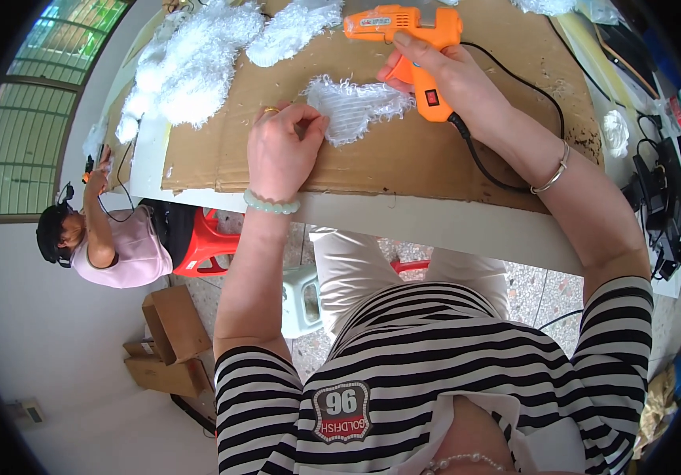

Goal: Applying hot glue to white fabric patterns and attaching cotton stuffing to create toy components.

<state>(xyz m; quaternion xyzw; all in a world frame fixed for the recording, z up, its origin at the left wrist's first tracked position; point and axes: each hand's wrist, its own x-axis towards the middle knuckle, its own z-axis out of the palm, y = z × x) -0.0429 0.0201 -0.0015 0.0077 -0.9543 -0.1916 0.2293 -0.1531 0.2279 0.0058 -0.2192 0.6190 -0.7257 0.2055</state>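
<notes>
My right hand (467, 83) is wrapped round the handle of an orange hot glue gun (404, 20), its nozzle pointing left. A black cord runs from the base of the handle. Below the nozzle, a small white piece of shaggy fabric (348, 115) lies with its ribbed side up and loose fringe round its edges. Thumb and forefinger of my left hand (281, 146) pinch together at the fabric's left edge. The other fingers of that hand are curled. The nozzle is apart from the fabric.
Cardboard (221, 158) covers much of the white table (435, 229). A heap of white shaggy pieces (198, 71) lies at the far left, another piece (293, 36) beside it. Cables and black adapters (657, 206) crowd the right. Another person (123, 245) sits at the left.
</notes>
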